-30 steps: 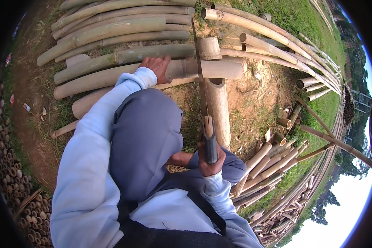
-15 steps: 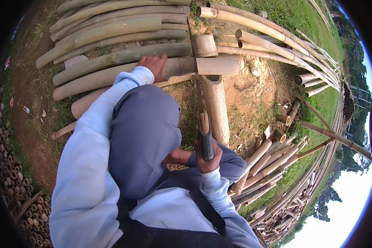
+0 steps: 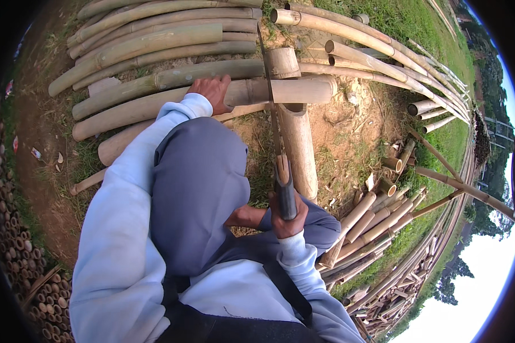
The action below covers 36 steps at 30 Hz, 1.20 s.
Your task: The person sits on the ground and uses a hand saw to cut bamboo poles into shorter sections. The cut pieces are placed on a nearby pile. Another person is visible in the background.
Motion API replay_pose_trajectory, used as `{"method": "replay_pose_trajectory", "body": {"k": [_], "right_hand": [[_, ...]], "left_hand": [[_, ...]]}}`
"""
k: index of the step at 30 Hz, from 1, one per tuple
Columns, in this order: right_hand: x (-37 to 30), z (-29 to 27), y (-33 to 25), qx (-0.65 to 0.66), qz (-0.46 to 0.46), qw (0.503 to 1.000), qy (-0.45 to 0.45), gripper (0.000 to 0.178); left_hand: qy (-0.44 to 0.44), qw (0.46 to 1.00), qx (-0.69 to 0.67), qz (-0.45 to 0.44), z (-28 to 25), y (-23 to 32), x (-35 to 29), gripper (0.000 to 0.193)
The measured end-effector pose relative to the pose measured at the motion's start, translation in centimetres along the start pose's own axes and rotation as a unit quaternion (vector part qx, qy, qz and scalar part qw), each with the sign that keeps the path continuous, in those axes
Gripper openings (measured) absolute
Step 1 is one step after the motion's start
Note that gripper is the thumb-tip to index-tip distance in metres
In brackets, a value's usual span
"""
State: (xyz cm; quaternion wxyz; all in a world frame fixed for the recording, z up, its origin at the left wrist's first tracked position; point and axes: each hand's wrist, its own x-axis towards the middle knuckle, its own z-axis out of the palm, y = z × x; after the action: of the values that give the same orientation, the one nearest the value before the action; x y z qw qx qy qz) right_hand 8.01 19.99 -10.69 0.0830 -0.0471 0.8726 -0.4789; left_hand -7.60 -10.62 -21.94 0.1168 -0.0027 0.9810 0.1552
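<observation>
My right hand [image 3: 288,216] is closed round the dark handle of a handsaw [image 3: 277,128]. Its long thin blade points away from me and crosses a thick bamboo pole [image 3: 249,91], close to the pole's right end. My left hand [image 3: 213,93] grips this pole from above, to the left of the blade, with the fingers curled over it. Beneath the pole, a stout bamboo log [image 3: 299,151] with a notched opening bears it crosswise. How deep the blade sits in the pole I cannot tell.
Several bamboo poles [image 3: 149,43] lie side by side at the far left, and more long poles [image 3: 377,43] at the far right. Cut bamboo pieces [image 3: 372,226] are heaped on the right. Many short tubes [image 3: 48,300] fill the lower left. My bent knee [image 3: 203,177] is between my arms.
Hardly anything differs. The saw and my right hand have shifted very slightly, and both hands keep their grip.
</observation>
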Motion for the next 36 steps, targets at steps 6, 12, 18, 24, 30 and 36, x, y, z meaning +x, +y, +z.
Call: {"method": "replay_pose_trajectory", "body": {"k": [6,12,18,24,30,36], "right_hand": [[-7.0,-4.6,-1.5,-0.068,0.020,0.997,-0.016,0.029],[6.0,1.7,0.2,-0.001,0.042,0.999,-0.026,0.013],[-9.1,-4.6,-1.9,-0.095,0.028,0.995,-0.017,0.024],[2.7,-0.5,1.2,-0.025,-0.008,1.000,-0.017,0.015],[-1.5,-0.5,0.2,0.012,0.042,0.999,-0.014,0.014],[-6.4,-4.2,-0.1,-0.057,0.026,0.998,-0.017,0.029]], "left_hand": [[0.052,0.998,0.002,0.023,2.2,-0.3,0.2,0.071],[0.028,0.999,0.000,0.020,1.1,0.0,0.8,0.072],[0.037,0.999,0.002,0.002,1.5,-0.6,-0.1,0.073],[0.010,1.000,-0.001,0.009,1.0,0.7,0.8,0.071],[-0.001,1.000,0.003,-0.009,0.4,0.0,0.1,0.073],[0.030,1.000,0.002,0.008,0.9,0.1,0.0,0.073]]}}
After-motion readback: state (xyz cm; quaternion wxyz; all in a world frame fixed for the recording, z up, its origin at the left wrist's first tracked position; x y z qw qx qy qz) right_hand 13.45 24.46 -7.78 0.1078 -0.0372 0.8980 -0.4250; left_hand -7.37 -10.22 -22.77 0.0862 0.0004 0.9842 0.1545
